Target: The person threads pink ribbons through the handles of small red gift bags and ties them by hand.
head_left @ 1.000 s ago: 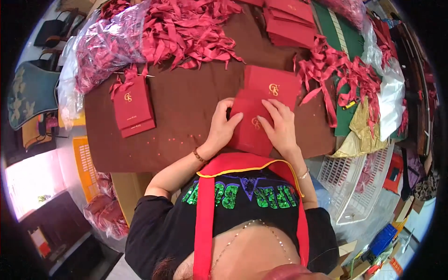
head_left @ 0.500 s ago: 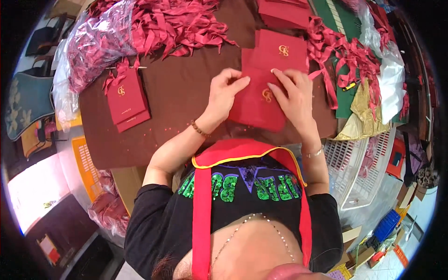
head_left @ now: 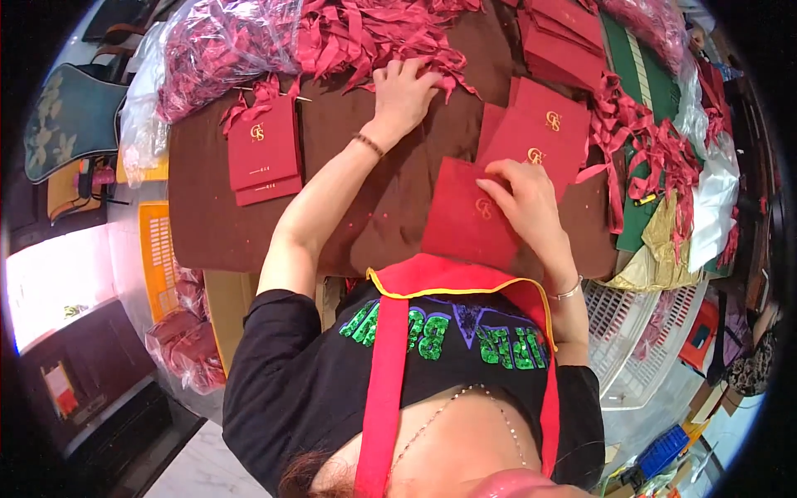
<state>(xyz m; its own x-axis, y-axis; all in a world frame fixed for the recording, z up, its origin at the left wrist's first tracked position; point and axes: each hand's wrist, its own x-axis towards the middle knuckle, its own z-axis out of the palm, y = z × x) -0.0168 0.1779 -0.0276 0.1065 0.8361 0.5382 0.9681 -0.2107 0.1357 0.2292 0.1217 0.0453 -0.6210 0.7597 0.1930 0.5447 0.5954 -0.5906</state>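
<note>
My right hand (head_left: 525, 199) is bending over the upper right part of a flat red rectangular paper-like pouch (head_left: 469, 220) with a gold emblem, which is lying on a brown cloth-covered table (head_left: 374, 199); its fingertips are touching the pouch (whether they are pinching it, I cannot tell). Beyond the pouch and to its left, my left hand (head_left: 404, 104) is curving its fingers onto the near edge of a heap of crimson fabric ribbons (head_left: 357, 37); I cannot tell whether it is gripping a strand. Overlapping matching red pouches (head_left: 544, 124) are lying just beyond the pouch, to its right. Two ribboned red rectangular pouches (head_left: 264, 153) are resting well to its left, one partly covering the other.
</note>
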